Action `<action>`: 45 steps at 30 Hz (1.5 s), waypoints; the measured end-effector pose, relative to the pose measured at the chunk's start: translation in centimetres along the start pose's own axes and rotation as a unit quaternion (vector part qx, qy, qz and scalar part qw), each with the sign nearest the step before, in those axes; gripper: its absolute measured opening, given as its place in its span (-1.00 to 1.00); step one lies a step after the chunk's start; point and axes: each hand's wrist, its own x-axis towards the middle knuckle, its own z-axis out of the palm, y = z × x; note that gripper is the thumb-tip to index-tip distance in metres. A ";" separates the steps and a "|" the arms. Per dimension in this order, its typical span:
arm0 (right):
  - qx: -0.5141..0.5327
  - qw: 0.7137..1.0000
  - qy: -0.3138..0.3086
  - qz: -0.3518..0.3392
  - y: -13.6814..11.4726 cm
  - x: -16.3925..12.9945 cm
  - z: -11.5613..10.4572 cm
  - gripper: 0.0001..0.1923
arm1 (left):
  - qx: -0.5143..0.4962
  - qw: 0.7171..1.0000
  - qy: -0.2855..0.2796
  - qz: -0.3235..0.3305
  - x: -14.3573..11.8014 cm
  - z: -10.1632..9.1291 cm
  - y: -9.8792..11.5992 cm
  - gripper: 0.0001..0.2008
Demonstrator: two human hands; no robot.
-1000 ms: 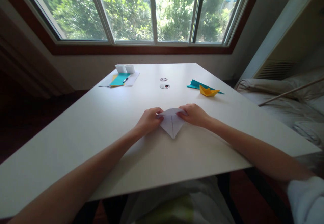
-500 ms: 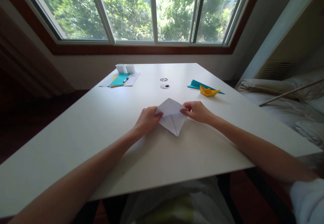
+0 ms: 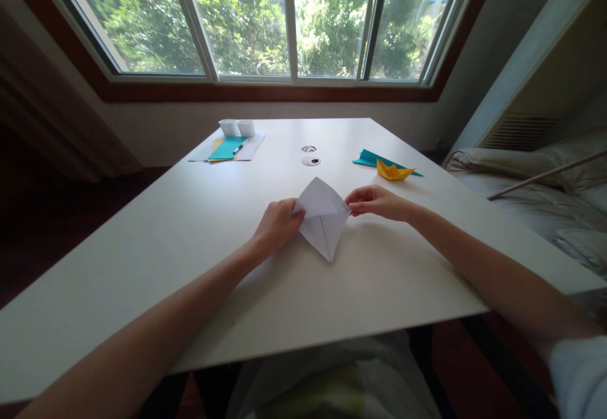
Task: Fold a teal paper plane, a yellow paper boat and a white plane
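A white table (image 3: 190, 229) fills the middle of the frame, its near edge running across the lower third and its right edge slanting off toward a rumpled bed (image 3: 535, 185) at the right. Behind it, a wide window (image 3: 284, 21) spans the top of the frame, full of green trees, with a dark wood sill beneath. At centre frame the left hand (image 3: 277, 223) pinches the left corner of a folded white paper (image 3: 322, 217), fingers closed on it, while the right hand (image 3: 374, 201) grips the right corner between thumb and fingers. The paper is a kite-like shape, its lower point touching the tabletop and its upper flap lifted. In the upper middle left, near the far edge, lie a teal sheet (image 3: 226, 148) on pale papers with a pen (image 3: 238, 148), and two small white cups (image 3: 237, 127) just behind. Two small round discs (image 3: 310, 157) sit near the far centre. At the upper right, a yellow paper boat (image 3: 392, 170) rests on a teal paper (image 3: 367, 157). Bare tabletop lies on all sides of the hands, widest to the left.
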 end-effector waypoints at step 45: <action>-0.356 0.889 0.209 -0.197 0.6 0.7 3.4 -0.79 | -0.055 0.995 -0.021 0.085 0.1 1.0 0.4 -0.80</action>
